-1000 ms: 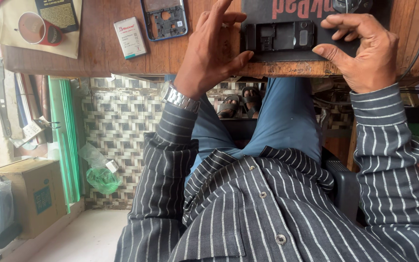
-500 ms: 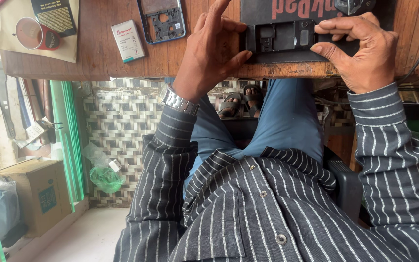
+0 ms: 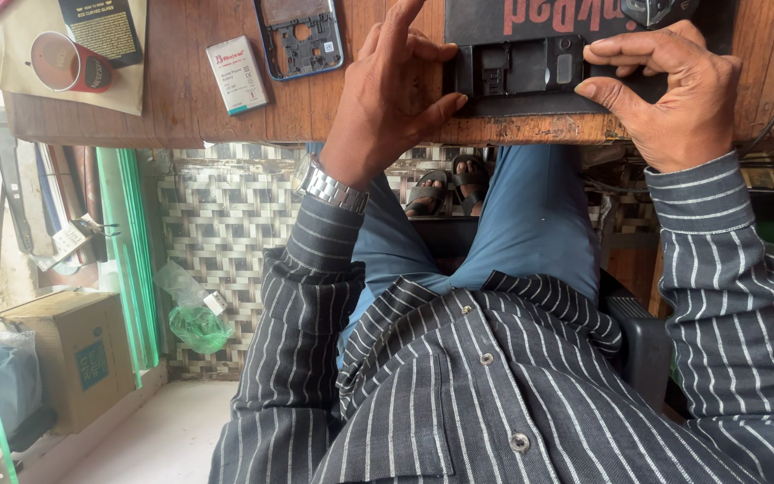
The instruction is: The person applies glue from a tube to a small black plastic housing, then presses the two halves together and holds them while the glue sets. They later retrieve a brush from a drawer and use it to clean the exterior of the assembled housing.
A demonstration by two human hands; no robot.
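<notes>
Hands bracket a small black opened device [image 3: 526, 70], a phone body with its back off, lying on a dark mat [image 3: 530, 20] at the near edge of the wooden bench [image 3: 172, 108]. The left hand [image 3: 387, 99] steadies its left end, thumb pressed against the side and forefinger lifted clear, the rest loosely curled. The right hand [image 3: 674, 99] pinches the right end between thumb and forefinger, partly closed round it. Off to the left lie a blue phone frame [image 3: 302, 38], a small white box [image 3: 236, 73] and a red cup [image 3: 69, 63] on brown paper. As I judge it, the risk is the edge: the device sits just beside the drop to the lap, and a slip of either thumb could push it off. Exposed parts inside could also be bent by too hard a squeeze
</notes>
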